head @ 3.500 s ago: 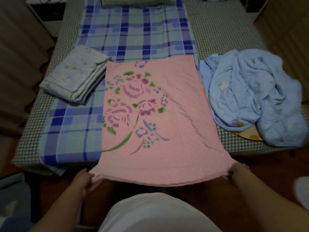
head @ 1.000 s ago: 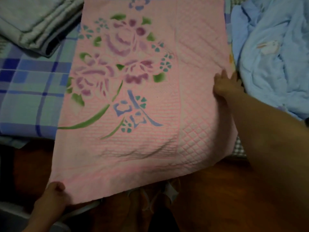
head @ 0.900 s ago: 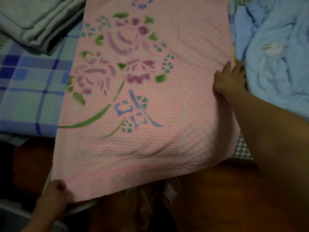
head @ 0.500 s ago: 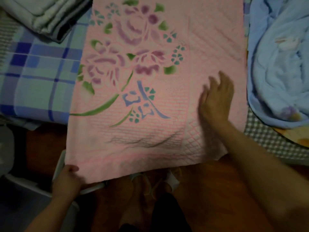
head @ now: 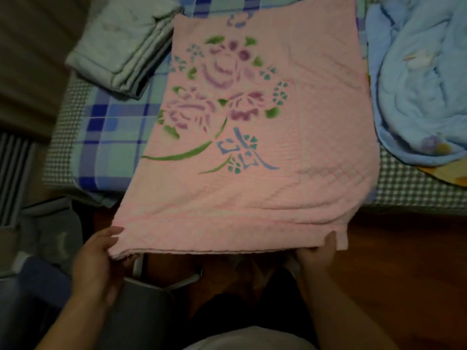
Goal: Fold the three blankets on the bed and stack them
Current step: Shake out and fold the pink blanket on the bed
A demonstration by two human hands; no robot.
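Observation:
A pink quilted blanket (head: 316, 152) with a printed rose pattern lies folded lengthwise on the bed, its near end hanging past the bed's edge. My left hand (head: 97, 258) grips its near left corner, thumb on top. My right hand (head: 319, 255) pinches the near right corner, thumb over the edge. A pale grey-green blanket (head: 118, 46) sits folded at the back left. A light blue blanket (head: 417, 84) lies crumpled on the right.
The bed has a blue plaid sheet (head: 111, 137) over a small-check cover (head: 409, 193). A wooden floor (head: 404, 274) runs below the bed's edge. A grey plastic stool or bin (head: 141, 311) stands by my left leg. A wall and radiator-like slats (head: 12, 173) are at far left.
My right hand left the blanket's right side, smoothed across it, and now holds the near right corner. My left hand kept hold of the near left corner.

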